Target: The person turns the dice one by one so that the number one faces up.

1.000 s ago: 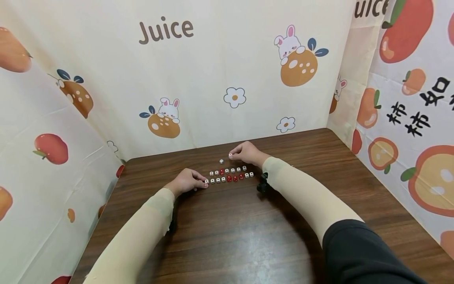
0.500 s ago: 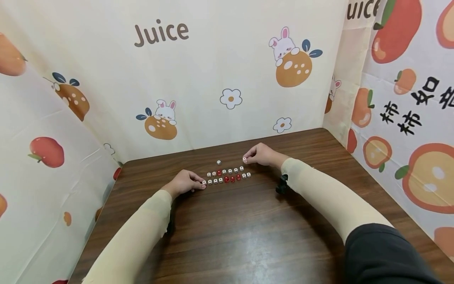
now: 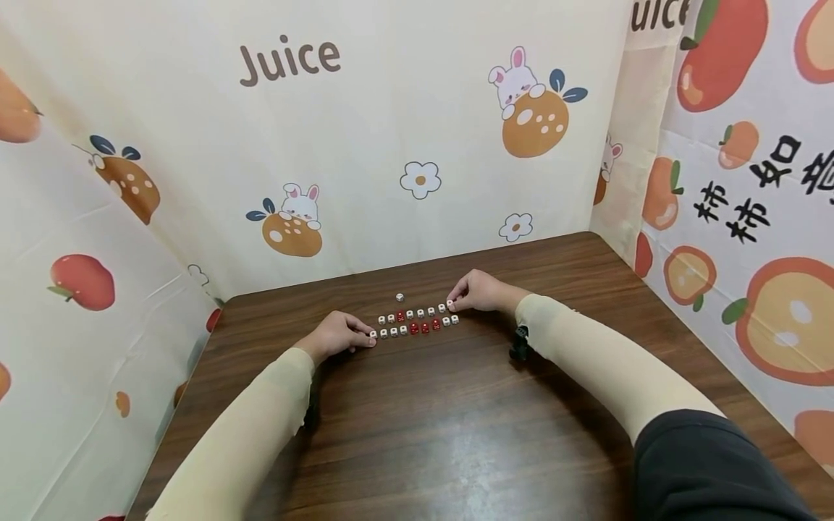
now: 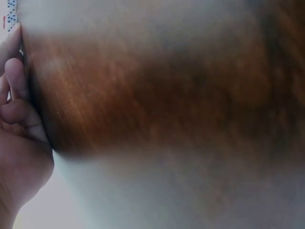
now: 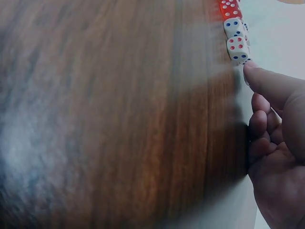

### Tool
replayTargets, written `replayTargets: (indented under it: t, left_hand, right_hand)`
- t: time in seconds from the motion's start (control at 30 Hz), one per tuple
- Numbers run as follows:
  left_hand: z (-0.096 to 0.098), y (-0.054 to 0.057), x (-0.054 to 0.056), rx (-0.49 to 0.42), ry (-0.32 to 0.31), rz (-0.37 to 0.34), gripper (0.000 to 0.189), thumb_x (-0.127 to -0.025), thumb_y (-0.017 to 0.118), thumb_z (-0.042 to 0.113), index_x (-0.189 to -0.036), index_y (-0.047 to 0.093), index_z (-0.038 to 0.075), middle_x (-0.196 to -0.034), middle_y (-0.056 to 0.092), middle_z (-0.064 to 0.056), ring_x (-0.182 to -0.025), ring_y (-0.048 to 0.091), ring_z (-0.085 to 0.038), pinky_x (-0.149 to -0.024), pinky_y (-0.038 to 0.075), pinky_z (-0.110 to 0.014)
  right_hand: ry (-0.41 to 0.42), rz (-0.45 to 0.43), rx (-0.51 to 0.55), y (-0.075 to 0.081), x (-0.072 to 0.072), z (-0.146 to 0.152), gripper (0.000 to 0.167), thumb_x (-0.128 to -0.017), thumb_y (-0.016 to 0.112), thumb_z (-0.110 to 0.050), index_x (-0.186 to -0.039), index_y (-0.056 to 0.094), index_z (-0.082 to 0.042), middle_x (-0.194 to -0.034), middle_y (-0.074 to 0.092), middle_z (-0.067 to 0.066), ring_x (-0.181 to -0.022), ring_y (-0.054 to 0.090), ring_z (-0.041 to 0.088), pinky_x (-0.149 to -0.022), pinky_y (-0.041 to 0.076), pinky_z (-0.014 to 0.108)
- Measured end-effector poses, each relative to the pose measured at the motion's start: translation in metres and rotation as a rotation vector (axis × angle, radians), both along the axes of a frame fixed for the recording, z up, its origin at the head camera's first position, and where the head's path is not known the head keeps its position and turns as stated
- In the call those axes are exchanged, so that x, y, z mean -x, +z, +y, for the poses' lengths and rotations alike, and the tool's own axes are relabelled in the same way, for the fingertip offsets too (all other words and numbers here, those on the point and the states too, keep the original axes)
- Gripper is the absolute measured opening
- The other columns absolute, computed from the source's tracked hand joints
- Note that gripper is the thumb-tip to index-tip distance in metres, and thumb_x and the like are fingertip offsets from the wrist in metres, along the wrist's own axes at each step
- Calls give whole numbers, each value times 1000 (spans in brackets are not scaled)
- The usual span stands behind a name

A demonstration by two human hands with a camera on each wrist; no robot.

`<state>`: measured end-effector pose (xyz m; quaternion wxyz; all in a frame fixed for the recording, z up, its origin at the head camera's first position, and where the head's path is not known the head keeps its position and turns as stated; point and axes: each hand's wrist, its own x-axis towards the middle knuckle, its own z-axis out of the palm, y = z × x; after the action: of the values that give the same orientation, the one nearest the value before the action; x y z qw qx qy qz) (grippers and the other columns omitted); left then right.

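Note:
Two rows of small dice stand on the dark wooden table [image 3: 404, 405]. My left hand [image 3: 335, 335] pinches the white die [image 3: 373, 334] at the left end of the front row. Three red dice [image 3: 425, 328] sit side by side within that row, with white dice on both sides. In the back row one red die [image 3: 400, 316] stands among white ones. My right hand [image 3: 481, 291] pinches a white die [image 3: 449, 305] at the right end of the back row. The right wrist view shows its thumb [image 5: 269, 83] close to the front row's last white die [image 5: 238, 49].
A single white die [image 3: 399, 297] lies behind the back row. Patterned cloth [image 3: 365, 130] hangs along the table's far edge and both sides. A dark device [image 3: 519, 342] is strapped at the right wrist.
My right hand has carried its white die rightward from near the lone die, then down to the right end of the back row. The left hand keeps its place on the front row's end die.

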<state>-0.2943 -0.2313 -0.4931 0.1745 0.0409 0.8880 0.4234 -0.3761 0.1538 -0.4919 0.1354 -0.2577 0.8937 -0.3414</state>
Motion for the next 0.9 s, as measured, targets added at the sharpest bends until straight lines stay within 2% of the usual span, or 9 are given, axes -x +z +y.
replayTargets:
  t: [0.4, 0.67, 0.77, 0.9]
  left_hand:
    - [2, 3, -5, 0, -2, 9, 25, -93, 96, 18, -113, 90, 5, -109, 86, -5, -79, 67, -12, -69, 60, -28]
    - [3, 4, -3, -16, -10, 5, 28, -92, 97, 18, -114, 89, 4, -108, 86, -5, -77, 66, -12, -69, 59, -28]
    - [0, 5, -2, -21, -21, -1, 31, -91, 98, 19, -117, 89, 4, -102, 85, -2, -75, 66, -12, -68, 58, -28]
    - [-5, 8, -1, -23, -13, -29, 36, -93, 97, 28, -122, 89, 9, -84, 77, 2, -70, 63, -13, -60, 51, -30]
  right_hand:
    - [25, -8, -52, 2, 0, 0, 13, -100, 88, -24, -108, 92, -14, -82, 80, -8, -80, 63, 7, -77, 52, 25]
    - [24, -19, -62, 4, -1, 0, 13, -100, 88, -23, -109, 92, -14, -85, 81, -7, -81, 63, 7, -77, 52, 25]
    - [27, -22, -63, 6, -1, 0, 13, -101, 88, -23, -109, 92, -15, -86, 82, -6, -81, 63, 8, -77, 53, 25]
    - [28, -31, -68, 6, -1, 0, 13, -102, 87, -24, -110, 92, -15, -90, 83, -5, -82, 64, 8, -78, 53, 25]
